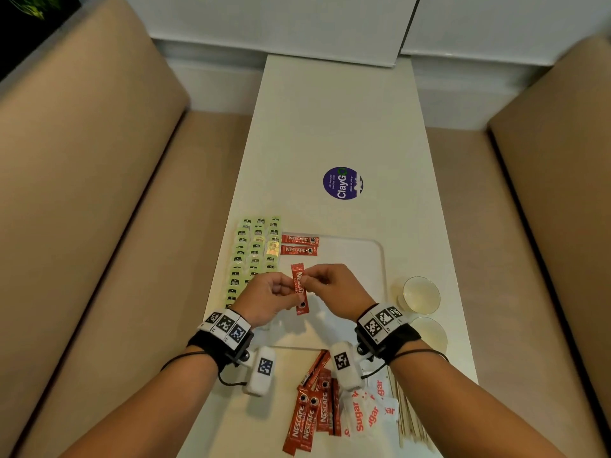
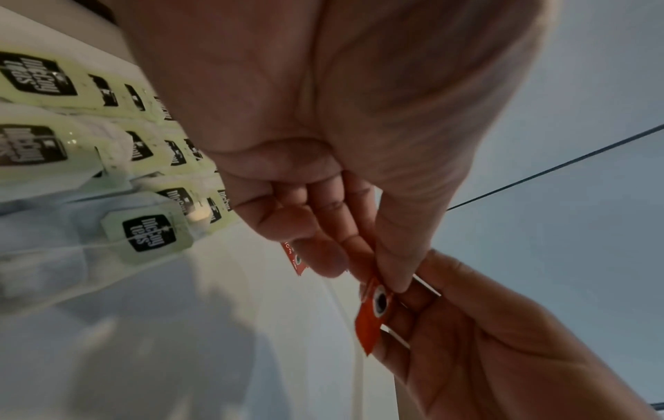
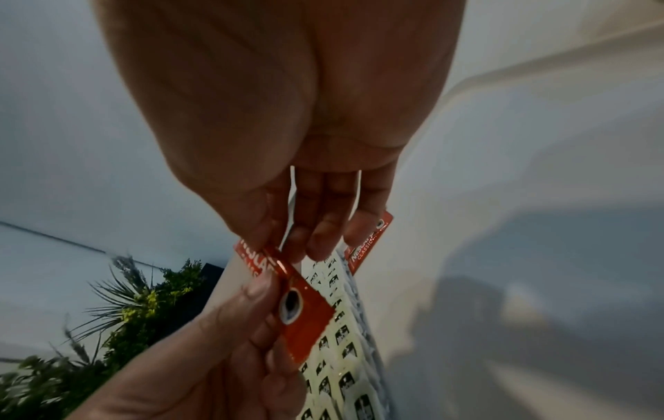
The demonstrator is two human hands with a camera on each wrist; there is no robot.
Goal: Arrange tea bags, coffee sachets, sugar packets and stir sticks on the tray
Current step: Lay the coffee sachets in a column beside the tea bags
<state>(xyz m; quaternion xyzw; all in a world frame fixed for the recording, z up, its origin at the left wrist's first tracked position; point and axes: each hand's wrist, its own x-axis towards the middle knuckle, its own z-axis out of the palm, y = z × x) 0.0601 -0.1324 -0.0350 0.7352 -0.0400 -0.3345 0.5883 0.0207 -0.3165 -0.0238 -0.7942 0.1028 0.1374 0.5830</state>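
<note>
1. Over on the left side of the head view, the green tea bags (image 1: 254,256) sit in neat overlapping rows along the tray's left edge. Papery tags, thin and floppy.
2. Just right of those, two coffee sachets (image 1: 300,244) lie flat at the tray's (image 1: 373,259) upper left corner, long axis running left-right, one just below the other.
3. Dead centre, the left hand (image 1: 264,300) and right hand (image 1: 334,287) both pinch one held sachet (image 1: 299,289) above the tray. Left thumb and fingers clamp its lower half, right fingertips the upper half. It runs top-to-bottom in the frame right now, crosswise to the two laid ones, so I'd guess it needs a quarter turn before it goes under them. Either hand looks about equally close to that spot.
4. Material-wise it's a slim glossy foil stick with crimped ends, slippery and bendy.
5. Bottom centre, the spare sachet pile (image 1: 312,411) waits off the tray.
6. Right of that, white sugar packets (image 1: 370,411), then pale wooden stir sticks (image 1: 410,421), and two cups (image 1: 421,294) at the right.
</note>
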